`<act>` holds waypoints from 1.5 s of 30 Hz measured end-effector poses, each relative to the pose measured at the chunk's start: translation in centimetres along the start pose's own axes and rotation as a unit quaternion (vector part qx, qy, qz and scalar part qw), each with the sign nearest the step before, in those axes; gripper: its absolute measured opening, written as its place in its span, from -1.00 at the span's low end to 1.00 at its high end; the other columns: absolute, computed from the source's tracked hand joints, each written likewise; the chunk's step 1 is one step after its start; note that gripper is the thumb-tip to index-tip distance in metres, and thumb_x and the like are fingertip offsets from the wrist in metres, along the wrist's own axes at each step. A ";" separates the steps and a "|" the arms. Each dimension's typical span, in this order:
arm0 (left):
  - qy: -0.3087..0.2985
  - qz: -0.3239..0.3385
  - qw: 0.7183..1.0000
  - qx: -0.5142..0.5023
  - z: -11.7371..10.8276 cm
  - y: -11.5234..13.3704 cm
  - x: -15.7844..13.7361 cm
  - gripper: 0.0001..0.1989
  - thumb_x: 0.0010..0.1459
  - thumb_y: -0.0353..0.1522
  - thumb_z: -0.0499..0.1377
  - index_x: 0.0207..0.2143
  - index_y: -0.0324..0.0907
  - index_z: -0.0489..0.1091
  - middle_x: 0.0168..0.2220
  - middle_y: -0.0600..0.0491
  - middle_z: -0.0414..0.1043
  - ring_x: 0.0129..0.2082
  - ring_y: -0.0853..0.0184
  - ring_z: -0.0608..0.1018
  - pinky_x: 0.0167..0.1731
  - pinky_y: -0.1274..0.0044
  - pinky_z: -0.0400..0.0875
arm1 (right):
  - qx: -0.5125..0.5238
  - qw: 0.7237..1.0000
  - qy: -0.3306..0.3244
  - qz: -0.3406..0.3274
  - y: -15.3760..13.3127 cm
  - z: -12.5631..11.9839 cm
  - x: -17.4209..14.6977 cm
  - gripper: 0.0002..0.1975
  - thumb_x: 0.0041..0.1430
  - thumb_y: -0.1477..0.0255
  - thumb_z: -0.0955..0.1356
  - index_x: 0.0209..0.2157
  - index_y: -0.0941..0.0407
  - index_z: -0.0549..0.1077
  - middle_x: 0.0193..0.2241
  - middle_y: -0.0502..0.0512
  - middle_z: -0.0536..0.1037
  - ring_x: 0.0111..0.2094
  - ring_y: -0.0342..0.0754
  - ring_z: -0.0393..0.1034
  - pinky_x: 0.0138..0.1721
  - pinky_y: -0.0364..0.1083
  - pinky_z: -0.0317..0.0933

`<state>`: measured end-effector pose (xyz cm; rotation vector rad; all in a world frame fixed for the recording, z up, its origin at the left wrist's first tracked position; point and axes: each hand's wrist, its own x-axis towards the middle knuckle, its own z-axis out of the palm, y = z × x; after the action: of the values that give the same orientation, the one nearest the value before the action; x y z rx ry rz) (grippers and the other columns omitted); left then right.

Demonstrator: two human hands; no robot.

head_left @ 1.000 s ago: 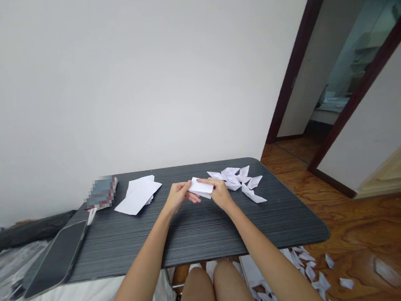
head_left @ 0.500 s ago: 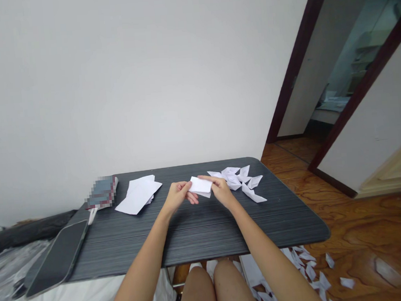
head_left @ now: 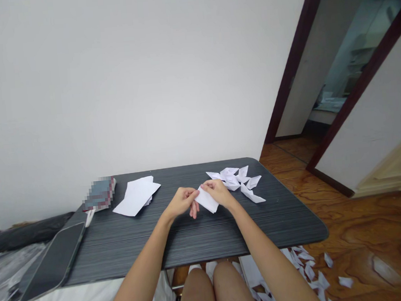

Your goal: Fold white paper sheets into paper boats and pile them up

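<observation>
Paper (head_left: 208, 203): white, folded small, held between left hand (head_left: 184, 201) and right hand (head_left: 219, 193) above bench (head_left: 208, 243); one corner points down toward person.
Left fingers: thumb and index pinching paper's left corner; others loosely curled below, off it.
Right fingers: gripping paper along upper right edge, tips near left thumb.
Sheets (head_left: 136, 198): white, overlapping loose pile on bench, left of hands.
Folded pieces (head_left: 231, 181): white, pointed, clustered on bench just right of right hand.
Pixelated item (head_left: 99, 193): bench's back left, pale strap (head_left: 90, 218) at its near end.
Dark panel (head_left: 54, 261): flat, rounded corners, bench's left end.
Floor (head_left: 366, 239): wood, right; more white scraps (head_left: 322, 280) scattered by and under bench.
Wall (head_left: 138, 81): plain, pale, behind bench.
</observation>
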<state>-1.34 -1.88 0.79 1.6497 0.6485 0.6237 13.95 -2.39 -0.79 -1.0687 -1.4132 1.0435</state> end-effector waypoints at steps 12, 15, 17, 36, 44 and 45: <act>0.091 0.041 0.995 -0.028 -2.2 -1.0 0.2 -0.66 0.06 -0.20 -0.01 -0.57 -0.32 0.21 -0.73 0.03 0.36 -0.81 0.40 0.40 -0.85 0.66 0.17 | 0.023 1.000 0.017 0.005 0.3 -0.9 0.2 -0.76 -0.11 0.28 0.31 -0.60 0.20 0.33 -0.79 -0.10 0.26 -0.81 -0.29 0.03 -0.79 -0.26 -0.15; 0.098 0.029 0.995 -0.009 -2.2 -1.1 0.3 -0.70 0.02 -0.22 0.04 -0.54 -0.31 0.21 -0.71 0.03 0.38 -0.77 0.36 0.44 -0.83 0.66 0.20 | 0.010 1.000 -0.003 -0.014 0.5 -0.3 0.0 -0.78 -0.11 0.31 0.30 -0.60 0.19 0.34 -0.75 -0.07 0.31 -0.74 -0.26 0.12 -0.73 -0.25 -0.04; 0.121 0.032 0.992 0.011 -1.9 -1.1 0.3 -0.72 0.01 -0.22 0.06 -0.52 -0.31 0.22 -0.71 0.06 0.37 -0.76 0.37 0.44 -0.84 0.68 0.18 | -0.012 0.999 -0.028 -0.028 0.6 0.1 -0.2 -0.80 -0.09 0.32 0.29 -0.59 0.19 0.36 -0.70 -0.04 0.35 -0.68 -0.23 0.18 -0.68 -0.24 0.03; 0.133 0.092 0.983 -0.088 -1.7 -0.8 0.7 -0.54 0.01 -0.24 0.07 -0.07 -0.33 0.22 -0.52 0.04 0.38 -0.65 0.48 0.40 -0.71 0.67 0.28 | -0.020 0.995 0.086 -0.035 1.8 -0.6 1.1 -0.75 -0.08 0.30 0.25 -0.52 0.21 0.41 -0.59 0.05 0.44 -0.55 -0.13 0.29 -0.55 -0.18 0.12; 0.113 0.100 0.983 -0.107 -1.8 -0.7 0.3 -0.58 -0.05 -0.30 0.13 -0.12 -0.32 0.27 -0.28 -0.10 0.38 -0.40 0.36 0.42 -0.56 0.58 0.39 | 0.053 0.995 0.080 0.005 1.0 -0.9 0.8 -0.75 -0.14 0.27 0.30 -0.52 0.19 0.42 -0.62 0.01 0.42 -0.58 -0.16 0.26 -0.57 -0.18 0.09; 0.112 0.096 0.984 -0.102 -1.9 -0.7 0.3 -0.58 -0.06 -0.30 0.14 -0.12 -0.32 0.27 -0.29 -0.09 0.38 -0.41 0.36 0.42 -0.54 0.57 0.39 | 0.051 0.996 0.076 0.006 1.0 -1.0 0.8 -0.75 -0.15 0.27 0.30 -0.52 0.19 0.42 -0.62 0.01 0.42 -0.58 -0.16 0.26 -0.57 -0.18 0.09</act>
<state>-2.50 -0.23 0.37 1.4715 0.5673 0.9941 14.95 -1.34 -1.48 -1.0612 -1.2201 1.0102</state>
